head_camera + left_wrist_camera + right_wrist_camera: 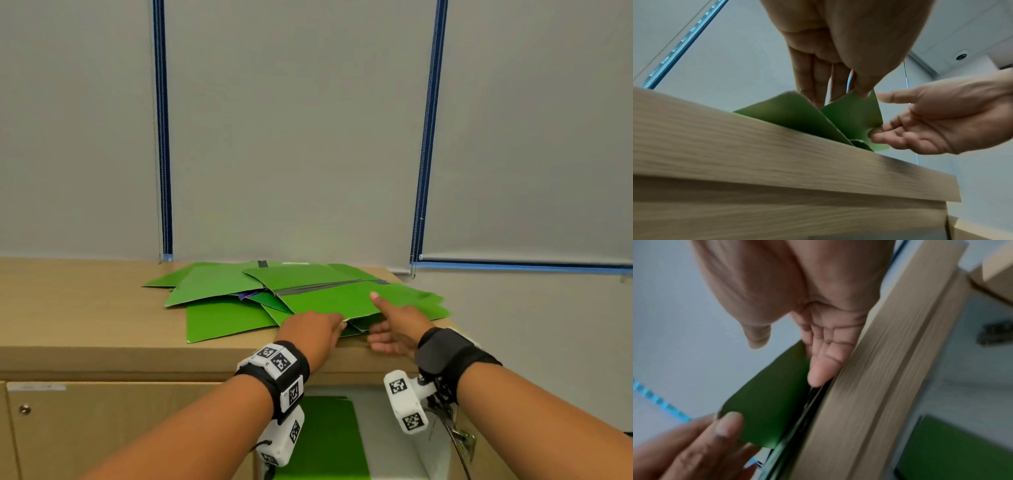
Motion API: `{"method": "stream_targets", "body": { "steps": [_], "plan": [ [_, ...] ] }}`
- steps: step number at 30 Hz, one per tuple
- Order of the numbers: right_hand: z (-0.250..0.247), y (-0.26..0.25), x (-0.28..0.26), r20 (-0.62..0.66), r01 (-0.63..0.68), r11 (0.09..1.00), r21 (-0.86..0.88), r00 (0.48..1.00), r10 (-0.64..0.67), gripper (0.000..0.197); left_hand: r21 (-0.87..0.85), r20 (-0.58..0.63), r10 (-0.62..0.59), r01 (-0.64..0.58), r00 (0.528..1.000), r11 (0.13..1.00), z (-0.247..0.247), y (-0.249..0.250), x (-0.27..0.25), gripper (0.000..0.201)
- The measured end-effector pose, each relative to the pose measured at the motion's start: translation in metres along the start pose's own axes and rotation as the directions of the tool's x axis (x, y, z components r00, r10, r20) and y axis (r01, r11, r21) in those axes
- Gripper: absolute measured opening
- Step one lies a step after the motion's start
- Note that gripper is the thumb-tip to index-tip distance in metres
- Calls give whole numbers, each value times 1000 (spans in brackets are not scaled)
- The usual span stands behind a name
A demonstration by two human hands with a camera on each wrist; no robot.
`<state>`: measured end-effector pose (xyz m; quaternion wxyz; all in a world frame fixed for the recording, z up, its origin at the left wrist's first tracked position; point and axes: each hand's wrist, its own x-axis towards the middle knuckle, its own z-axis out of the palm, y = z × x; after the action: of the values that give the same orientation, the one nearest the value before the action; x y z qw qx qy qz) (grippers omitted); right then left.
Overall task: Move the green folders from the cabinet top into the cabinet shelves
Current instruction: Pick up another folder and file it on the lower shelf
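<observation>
The cabinet top (85, 308) is my landmark: the green folders (219, 284) sprawl in a loose heap across its right half, and at least one more (329, 435) already lies on the open shelf below its front edge. I judge I'm at the pick-up step — my left hand (313, 330) pinches the top folder's (329, 301) near edge at the front of that top, while my right hand (394, 325) slides relaxed fingers underneath, thumb resting above. Next calls for closing the right hand and lifting this one clear without dragging the rest off.

Two hands (310, 329) (394, 325), one cabinet (85, 308), and several overlapping green folders (222, 284), number unclear.
</observation>
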<state>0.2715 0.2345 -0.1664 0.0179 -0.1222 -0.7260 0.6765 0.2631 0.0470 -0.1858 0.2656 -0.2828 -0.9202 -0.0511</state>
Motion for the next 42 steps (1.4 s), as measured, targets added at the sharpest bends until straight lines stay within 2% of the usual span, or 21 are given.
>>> {"method": "stream_targets", "body": {
  "steps": [3,5,7,11,14,17,20,24,27,29,32,35,37,39,40,42],
  "plan": [
    [5,-7,12,-78,118,944,308,992,-99,29,-83,-23,38,-40,999,996,-11,0,-10,40],
    [8,-13,13,-91,196,903,382,980,-175,34,-153,-3,37,-37,999,988,-21,-4,-16,52],
    [9,-21,13,-103,265,880,393,964,-244,40,-237,-9,-39,35,999,971,-31,-15,-19,60],
    [6,-30,6,-128,373,860,348,928,-351,47,-417,-107,-242,178,964,891,-50,-52,-6,50],
    [5,-32,-1,-132,443,838,321,896,-423,48,-586,-162,-405,242,900,773,-64,-70,4,46],
    [3,-36,-10,-122,467,819,333,883,-454,48,-711,-127,-509,280,851,645,-75,-81,9,52],
    [0,-40,-19,-92,486,811,325,870,-484,45,-794,-54,-525,282,850,538,-84,-87,8,60],
    [1,-44,-30,-33,518,805,290,846,-533,42,-859,-19,-511,247,860,448,-94,-83,3,67],
    [6,-47,-35,-13,544,795,269,827,-562,41,-900,-63,-492,164,868,404,-99,-76,-5,49],
    [9,-50,-38,-19,565,785,255,814,-580,39,-913,-108,-512,118,852,390,-102,-72,-11,33],
    [11,-53,-39,-71,585,783,213,808,-585,38,-936,-132,-545,76,828,342,-106,-67,-19,23],
    [12,-52,-34,-141,591,796,127,805,-576,58,-954,-143,-557,37,818,298,-110,-61,-27,24],
    [11,-46,-32,-139,574,816,72,816,-562,73,-963,-128,-536,25,834,269,-110,-55,-33,23],
    [9,-38,-34,-125,547,830,106,836,-535,59,-968,-97,-517,39,851,247,-102,-51,-41,22],
    [9,-34,-36,-118,532,839,114,846,-520,47,-969,-81,-518,54,852,241,-95,-51,-45,28],
    [6,-20,-35,-108,502,860,85,863,-493,37,-961,-41,-530,113,847,254,-75,-54,-56,48]
  ]
}}
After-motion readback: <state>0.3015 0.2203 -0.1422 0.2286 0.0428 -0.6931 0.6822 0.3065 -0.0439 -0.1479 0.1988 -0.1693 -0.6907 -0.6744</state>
